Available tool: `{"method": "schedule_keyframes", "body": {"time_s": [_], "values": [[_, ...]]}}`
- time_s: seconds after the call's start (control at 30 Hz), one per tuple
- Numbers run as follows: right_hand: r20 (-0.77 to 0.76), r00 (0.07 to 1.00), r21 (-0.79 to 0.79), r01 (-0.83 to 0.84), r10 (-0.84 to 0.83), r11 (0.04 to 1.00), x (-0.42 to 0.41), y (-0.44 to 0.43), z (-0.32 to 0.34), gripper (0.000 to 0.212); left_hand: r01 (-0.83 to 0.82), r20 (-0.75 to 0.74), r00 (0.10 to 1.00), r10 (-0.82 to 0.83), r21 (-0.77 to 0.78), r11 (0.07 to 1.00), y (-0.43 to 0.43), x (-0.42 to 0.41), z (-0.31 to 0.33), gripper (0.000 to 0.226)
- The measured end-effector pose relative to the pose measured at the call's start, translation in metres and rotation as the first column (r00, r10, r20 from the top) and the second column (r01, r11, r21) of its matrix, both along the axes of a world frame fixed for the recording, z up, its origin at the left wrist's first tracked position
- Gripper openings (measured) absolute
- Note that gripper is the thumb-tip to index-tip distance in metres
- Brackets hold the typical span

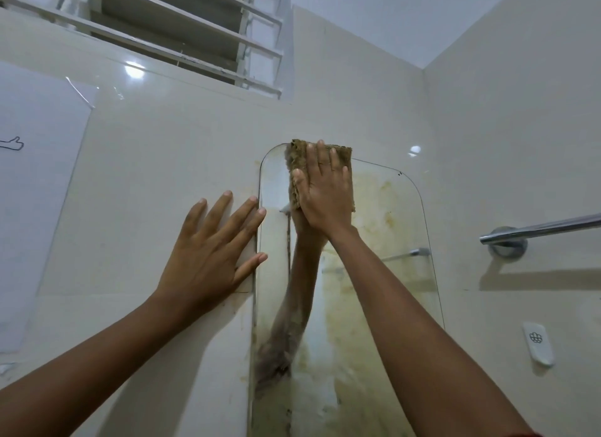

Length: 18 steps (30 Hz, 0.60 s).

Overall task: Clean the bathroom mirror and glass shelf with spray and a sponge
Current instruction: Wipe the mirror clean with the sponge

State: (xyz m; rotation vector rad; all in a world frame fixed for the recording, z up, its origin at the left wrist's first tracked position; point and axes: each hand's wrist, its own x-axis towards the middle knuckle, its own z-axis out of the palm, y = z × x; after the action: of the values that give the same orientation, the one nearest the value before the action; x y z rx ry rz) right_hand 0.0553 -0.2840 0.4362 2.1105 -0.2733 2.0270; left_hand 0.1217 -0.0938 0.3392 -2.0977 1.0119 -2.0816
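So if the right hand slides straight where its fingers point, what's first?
The right hand and sponge cross the top edge of the mirror onto wall tile; nothing else seems in line.

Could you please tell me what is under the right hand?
A brown sponge, pressed flat against the top of the mirror by the right hand. The glass behind it is hidden.

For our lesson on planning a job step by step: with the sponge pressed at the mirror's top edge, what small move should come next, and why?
Probably draw the sponge down and rightward: the right hand presses it flat at the top edge of the mirror, and yellowish stains cover the glass below and to its right.
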Motion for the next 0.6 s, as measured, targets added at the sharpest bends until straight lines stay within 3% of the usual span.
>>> {"method": "schedule_keyframes", "body": {"time_s": [0.2, 0.6], "values": [[0.017, 0.999, 0.15, -0.031, 0.029, 0.988, -0.016, -0.058, 0.007, 0.056, 0.01, 0.009, 1.0, -0.01, -0.014, 1.0, 0.0, 0.0, -0.001, 0.064], [0.051, 0.998, 0.436, -0.057, 0.038, 0.898, -0.056, -0.149, -0.02, 0.055, 0.019, 0.028, 0.999, -0.018, -0.022, 1.0, -0.001, 0.001, -0.001, 0.064]]}}
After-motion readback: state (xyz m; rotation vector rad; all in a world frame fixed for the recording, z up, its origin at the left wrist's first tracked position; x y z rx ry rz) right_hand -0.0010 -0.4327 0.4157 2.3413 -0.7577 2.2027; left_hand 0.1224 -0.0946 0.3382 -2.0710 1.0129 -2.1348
